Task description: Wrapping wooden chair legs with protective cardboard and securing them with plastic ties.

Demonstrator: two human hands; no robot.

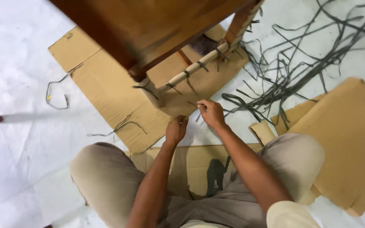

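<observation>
My left hand (177, 128) is closed around one end of a thin dark strip (192, 104) just in front of my knees. The fingers of my right hand (211, 113) pinch the other end of that strip, a little higher and to the right. Both hands sit just below a pale wooden rung (193, 69) of a brown wooden chair frame (148, 29), which has several dark strips knotted around it with loose ends hanging down.
Flattened cardboard sheets (106, 84) lie under the chair, and another (351, 135) lies at right. A tangled pile of dark strips (300, 63) spreads over the white floor at upper right. A bent wire-like strip (55, 95) lies at left. My knees frame the bottom.
</observation>
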